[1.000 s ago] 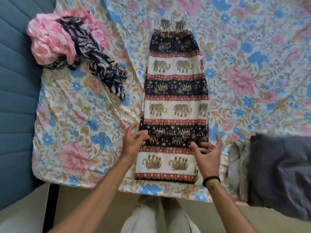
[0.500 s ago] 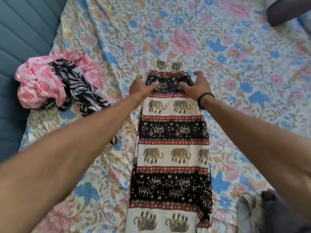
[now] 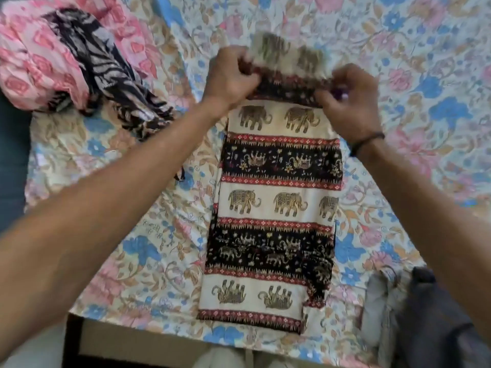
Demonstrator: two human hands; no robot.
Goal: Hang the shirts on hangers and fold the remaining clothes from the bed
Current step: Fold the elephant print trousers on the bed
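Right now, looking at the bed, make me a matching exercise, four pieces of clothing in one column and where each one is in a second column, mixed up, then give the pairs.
Column one:
1. elephant-print garment
2. pink patterned cloth
3. zebra-striped cloth
4. dark grey folded clothes

Column two:
A. near right edge of the bed
B. far left, bunched up
C. middle of the bed, far end gripped by both hands
D. draped over and beside the pink pile

Pairs: 1-C, 2-B, 3-D, 4-A
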